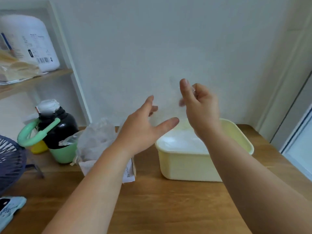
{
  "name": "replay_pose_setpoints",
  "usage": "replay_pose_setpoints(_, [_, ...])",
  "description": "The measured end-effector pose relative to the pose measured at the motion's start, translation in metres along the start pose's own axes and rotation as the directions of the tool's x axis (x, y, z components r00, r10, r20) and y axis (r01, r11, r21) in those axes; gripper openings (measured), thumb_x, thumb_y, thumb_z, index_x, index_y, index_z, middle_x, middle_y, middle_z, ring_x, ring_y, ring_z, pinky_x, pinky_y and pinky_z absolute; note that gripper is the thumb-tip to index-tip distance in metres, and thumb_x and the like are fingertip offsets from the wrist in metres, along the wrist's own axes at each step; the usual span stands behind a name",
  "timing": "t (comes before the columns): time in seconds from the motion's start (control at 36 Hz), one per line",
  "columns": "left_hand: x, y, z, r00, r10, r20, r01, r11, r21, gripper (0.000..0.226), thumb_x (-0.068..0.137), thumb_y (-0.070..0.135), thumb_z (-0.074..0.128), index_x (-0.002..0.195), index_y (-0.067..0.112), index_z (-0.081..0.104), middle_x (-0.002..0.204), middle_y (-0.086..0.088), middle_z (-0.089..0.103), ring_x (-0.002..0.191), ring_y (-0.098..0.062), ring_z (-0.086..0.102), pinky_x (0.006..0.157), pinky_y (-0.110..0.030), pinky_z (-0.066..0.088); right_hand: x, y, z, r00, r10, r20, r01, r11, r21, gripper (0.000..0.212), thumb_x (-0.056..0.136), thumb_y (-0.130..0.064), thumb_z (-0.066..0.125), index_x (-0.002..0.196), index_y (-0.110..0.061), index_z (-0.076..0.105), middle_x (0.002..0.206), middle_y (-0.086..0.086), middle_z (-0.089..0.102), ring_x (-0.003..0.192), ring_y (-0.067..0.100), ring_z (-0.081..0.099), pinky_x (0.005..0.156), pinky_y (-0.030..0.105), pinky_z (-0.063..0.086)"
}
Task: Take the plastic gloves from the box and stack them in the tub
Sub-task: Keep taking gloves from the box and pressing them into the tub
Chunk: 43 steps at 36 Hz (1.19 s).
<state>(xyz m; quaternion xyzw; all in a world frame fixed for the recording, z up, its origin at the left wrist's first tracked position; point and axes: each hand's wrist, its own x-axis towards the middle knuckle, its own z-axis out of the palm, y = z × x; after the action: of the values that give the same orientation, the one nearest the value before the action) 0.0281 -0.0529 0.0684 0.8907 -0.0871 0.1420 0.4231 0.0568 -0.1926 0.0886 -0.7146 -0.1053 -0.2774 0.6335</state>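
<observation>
Two hands over yellow tub (pixel 185 166): left hand (pixel 143 130) fingers wide, right hand (pixel 199 107) pinching clear glove (pixel 193 89); L forearm partly hides glove box (pixel 130 173), black bottle (pixel 57 127) beside.

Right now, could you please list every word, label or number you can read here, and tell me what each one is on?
Nothing here is legible.
White package on the shelf: printed lines and a barcode, too blurred to read.
Glove box: small print on its side, too blurred to read.
Black bottle: no readable text.
Plastic glove pinched by the right hand: no print visible.
</observation>
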Motion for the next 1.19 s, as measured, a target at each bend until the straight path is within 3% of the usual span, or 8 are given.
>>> replay_pose_setpoints(0.17, [0.018,0.004,0.029,0.998,-0.039,0.04,0.055,0.814,-0.578,0.003,0.081,0.02,0.072,0.084,0.018,0.071,0.081,0.0,0.07,0.079,-0.011,0.065,0.073,-0.022,0.051,0.007,0.001,-0.039,0.986,0.092,0.141,-0.093,0.996,0.002,0.061,0.073,-0.07,0.056,0.094,-0.013,0.058,0.083,-0.003,0.063,0.063,-0.007,0.055,0.064,0.015,0.037])
replay_pose_setpoints(0.33, [0.029,0.016,0.049,0.986,-0.115,0.12,0.153,0.346,-0.926,0.009,0.076,0.022,0.065,0.08,0.017,0.058,0.086,-0.004,0.069,0.078,-0.016,0.069,0.07,-0.03,0.059,0.013,0.036,-0.067,0.814,0.448,0.369,-0.506,0.859,0.073,0.127,0.044,-0.067,0.082,0.148,-0.025,0.023,0.143,-0.005,0.042,0.13,0.018,0.045,0.099,0.041,0.044])
replay_pose_setpoints(0.42, [0.034,0.017,0.059,0.984,-0.151,0.099,0.147,0.354,-0.923,0.011,0.088,0.015,0.062,0.079,0.017,0.056,0.074,0.001,0.067,0.069,-0.012,0.067,0.065,-0.028,0.058,0.011,0.044,-0.072,0.763,0.486,0.426,-0.617,0.744,0.256,0.062,0.071,-0.029,0.081,0.12,-0.005,0.052,0.107,0.006,0.059,0.09,0.023,0.06,0.072,0.03,0.05])
replay_pose_setpoints(0.56, [0.043,0.002,0.069,0.965,-0.259,0.047,0.195,0.585,-0.787,0.018,0.083,0.023,0.072,0.076,0.015,0.058,0.068,-0.002,0.057,0.063,-0.013,0.055,0.064,-0.026,0.052,0.023,0.048,-0.084,0.838,0.489,0.242,-0.54,0.679,0.497,0.022,0.089,0.004,0.056,0.076,-0.013,0.052,0.064,0.001,0.047,0.049,0.01,0.034,0.054,0.022,0.035])
replay_pose_setpoints(0.81, [0.047,-0.015,0.056,0.905,-0.065,-0.42,0.146,0.976,0.164,0.051,0.083,0.023,0.07,0.13,0.02,0.05,0.131,-0.007,0.049,0.116,-0.029,0.051,0.094,-0.038,0.041,0.023,0.074,-0.109,0.767,0.641,-0.009,-0.571,0.677,-0.464,0.053,0.085,-0.006,0.06,0.132,-0.008,0.036,0.095,0.016,0.058,0.057,0.022,0.058,0.066,0.035,0.054])
replay_pose_setpoints(0.92, [0.043,0.006,0.07,0.952,0.299,-0.065,-0.279,0.936,0.215,0.038,0.09,0.034,0.063,0.126,0.023,0.061,0.125,0.002,0.058,0.114,-0.02,0.055,0.1,-0.036,0.042,0.018,0.079,-0.102,0.846,0.531,0.052,-0.309,0.567,-0.764,0.076,0.087,-0.007,0.056,0.147,-0.014,0.01,0.092,0.011,0.057,0.075,0.023,0.061,0.067,0.034,0.051])
replay_pose_setpoints(1.03, [0.051,0.003,0.088,0.852,-0.057,0.521,-0.202,0.882,0.426,0.056,0.092,0.056,0.049,0.142,0.032,0.045,0.152,0.006,0.037,0.139,-0.016,0.034,0.113,-0.034,0.028,0.017,0.078,-0.099,0.888,0.429,0.165,-0.049,0.445,-0.894,0.072,0.085,0.002,0.042,0.147,-0.026,0.018,0.132,0.015,0.038,0.103,0.029,0.05,0.084,0.037,0.046])
replay_pose_setpoints(1.19, [0.066,-0.002,0.098,0.669,-0.301,0.68,-0.165,0.831,0.531,0.063,0.091,0.046,0.059,0.147,0.034,0.034,0.157,0.009,0.026,0.141,-0.017,0.031,0.111,-0.03,0.027,0.025,0.082,-0.091,0.797,0.378,0.471,0.386,0.28,-0.879,0.057,0.085,-0.023,0.054,0.138,-0.037,0.041,0.154,-0.002,0.021,0.14,0.021,0.02,0.111,0.04,0.017])
